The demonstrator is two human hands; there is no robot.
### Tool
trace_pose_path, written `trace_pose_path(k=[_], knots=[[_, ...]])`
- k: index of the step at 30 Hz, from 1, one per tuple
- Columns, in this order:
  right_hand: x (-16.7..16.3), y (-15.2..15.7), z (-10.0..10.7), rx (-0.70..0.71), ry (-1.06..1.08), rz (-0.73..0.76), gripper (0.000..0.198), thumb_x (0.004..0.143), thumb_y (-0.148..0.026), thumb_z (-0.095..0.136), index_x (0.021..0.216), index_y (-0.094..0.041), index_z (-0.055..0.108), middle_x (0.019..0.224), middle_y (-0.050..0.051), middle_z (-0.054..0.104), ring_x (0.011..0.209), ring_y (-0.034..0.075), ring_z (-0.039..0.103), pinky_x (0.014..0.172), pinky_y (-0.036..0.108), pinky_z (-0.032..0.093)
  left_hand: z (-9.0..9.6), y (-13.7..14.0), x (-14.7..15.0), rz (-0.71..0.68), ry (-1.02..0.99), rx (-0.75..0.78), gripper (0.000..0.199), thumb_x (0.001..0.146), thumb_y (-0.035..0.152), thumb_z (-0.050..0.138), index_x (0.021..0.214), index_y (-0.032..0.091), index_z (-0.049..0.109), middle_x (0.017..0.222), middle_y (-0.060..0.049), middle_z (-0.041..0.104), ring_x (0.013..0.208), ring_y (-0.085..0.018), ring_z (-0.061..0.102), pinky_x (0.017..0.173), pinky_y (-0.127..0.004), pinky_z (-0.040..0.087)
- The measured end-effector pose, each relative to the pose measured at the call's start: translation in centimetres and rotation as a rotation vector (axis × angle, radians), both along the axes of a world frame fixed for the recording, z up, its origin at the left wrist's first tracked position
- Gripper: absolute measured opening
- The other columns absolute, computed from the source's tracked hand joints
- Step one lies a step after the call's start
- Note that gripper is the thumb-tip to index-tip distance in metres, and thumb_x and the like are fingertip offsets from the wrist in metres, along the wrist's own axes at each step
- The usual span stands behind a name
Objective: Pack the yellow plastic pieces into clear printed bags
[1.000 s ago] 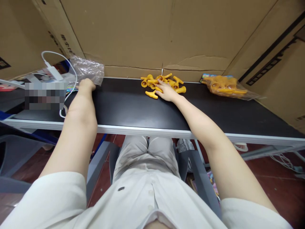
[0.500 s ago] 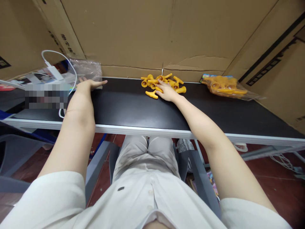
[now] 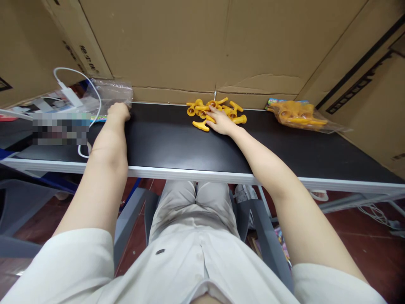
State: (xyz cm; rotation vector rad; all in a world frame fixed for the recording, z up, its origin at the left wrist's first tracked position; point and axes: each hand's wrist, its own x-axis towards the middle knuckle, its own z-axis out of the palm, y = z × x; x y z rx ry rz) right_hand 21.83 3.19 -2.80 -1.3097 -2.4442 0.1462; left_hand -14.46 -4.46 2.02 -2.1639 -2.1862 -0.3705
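Note:
My left hand (image 3: 119, 111) is closed with its knuckles up, at the near edge of a clear plastic bag (image 3: 115, 92). Its fingertips are hidden, so I cannot make out what, if anything, they hold. My right hand (image 3: 222, 121) lies with fingers spread on a pile of yellow plastic pipe-shaped toys (image 3: 234, 106), several with a round cup at one end. One yellow piece (image 3: 201, 126) lies just left of its fingertips, on the black tabletop (image 3: 177, 145).
A filled clear bag of similar yellow toys (image 3: 297, 113) lies at the right. On the left are a white plug-like device (image 3: 72, 96) with a looping white cable (image 3: 100, 101) and a pixelated patch. Cardboard walls (image 3: 164, 46) stand along the back and sides.
My left hand has gone from thumb stretched out to closed, and sits slightly nearer the bag's front edge. My right hand stays on the pile.

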Motion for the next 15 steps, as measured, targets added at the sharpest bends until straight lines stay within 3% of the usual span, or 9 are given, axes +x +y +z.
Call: trace_pose_path(k=[3, 6, 10, 15], knots=[[0.1, 0.1, -0.1, -0.002, -0.001, 0.004, 0.059, 0.104, -0.026, 0.059, 0.163, -0.015, 0.058, 0.179, 0.013, 0.033, 0.17, 0.032, 0.026, 0.141, 0.056, 0.016, -0.4, 1.3, -1.3, 0.074, 0.002, -0.008, 0.063, 0.103, 0.043, 0.068, 0.152, 0.004, 0.059, 0.143, -0.017, 0.075, 0.152, -0.036, 0.053, 0.13, -0.062, 0.039], [0.1, 0.1, -0.1, 0.007, -0.019, -0.006, 0.06, 0.105, -0.026, 0.059, 0.163, -0.013, 0.057, 0.179, 0.014, 0.033, 0.17, 0.033, 0.027, 0.141, 0.054, 0.017, -0.3, 3.7, -2.6, 0.337, 0.087, -0.178, 0.047, 0.102, 0.007, 0.06, 0.146, -0.01, 0.058, 0.159, -0.03, 0.059, 0.151, -0.038, 0.055, 0.126, -0.053, 0.045], [0.0, 0.1, -0.1, 0.019, -0.013, 0.002, 0.059, 0.104, -0.027, 0.059, 0.162, -0.016, 0.06, 0.178, 0.013, 0.037, 0.169, 0.035, 0.029, 0.14, 0.059, 0.018, -0.2, 6.1, -2.9, 0.318, 0.172, -0.222, 0.048, 0.102, 0.0, 0.056, 0.148, -0.014, 0.056, 0.159, -0.033, 0.057, 0.149, -0.039, 0.058, 0.124, -0.05, 0.047], [0.0, -0.4, 0.2, 0.012, -0.021, -0.006, 0.059, 0.105, -0.027, 0.057, 0.163, -0.016, 0.058, 0.179, 0.014, 0.032, 0.169, 0.036, 0.028, 0.139, 0.062, 0.017, -0.5, 6.8, -2.5, 0.316, 0.193, -0.254, 0.053, 0.103, 0.0, 0.052, 0.155, -0.012, 0.05, 0.166, -0.033, 0.049, 0.154, -0.039, 0.052, 0.126, -0.049, 0.045]])
